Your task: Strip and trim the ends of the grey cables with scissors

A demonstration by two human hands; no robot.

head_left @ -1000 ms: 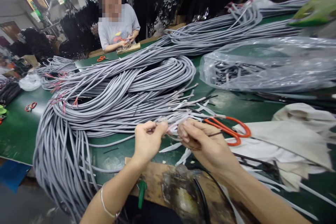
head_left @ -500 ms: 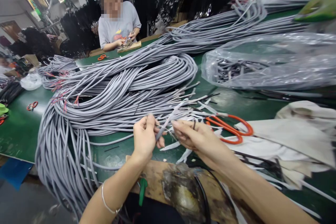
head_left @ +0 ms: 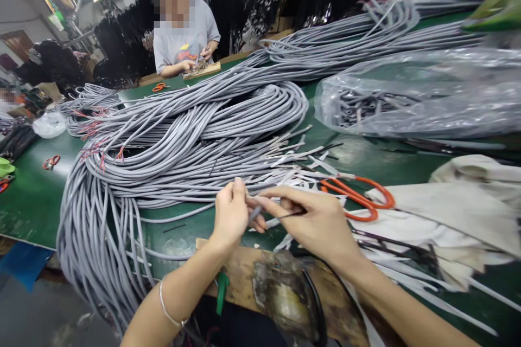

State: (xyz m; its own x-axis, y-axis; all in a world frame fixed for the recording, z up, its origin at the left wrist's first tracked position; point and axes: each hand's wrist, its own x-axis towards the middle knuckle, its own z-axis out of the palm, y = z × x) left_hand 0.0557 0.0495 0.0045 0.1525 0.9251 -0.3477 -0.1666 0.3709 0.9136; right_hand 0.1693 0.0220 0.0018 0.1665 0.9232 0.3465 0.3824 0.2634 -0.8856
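Note:
My left hand (head_left: 232, 214) is closed around a grey cable (head_left: 254, 213), its end pointing toward my other hand. Thumb and forefinger of my right hand (head_left: 315, 219) pinch at that cable end, close against the left fingertips. A thin black piece (head_left: 293, 213) sticks out from under the curled right fingers. The exact tip of the cable is hidden between the fingers. Just beyond both hands lie the pale stripped ends (head_left: 285, 160) of many grey cables. Orange-handled scissors (head_left: 372, 203) rest right of my right hand.
Bundled grey cables (head_left: 171, 173) cover the green table (head_left: 36, 217) and hang over its front edge. A stained wooden board (head_left: 240, 271) sits below my hands. Right are a beige cloth (head_left: 451, 211) and a clear plastic bag (head_left: 439, 119). A co-worker (head_left: 187, 38) sits across.
My right hand has moved left and closed in on the cable end. The pale strip that stood up between my hands no longer shows there. My left hand has shifted slightly right.

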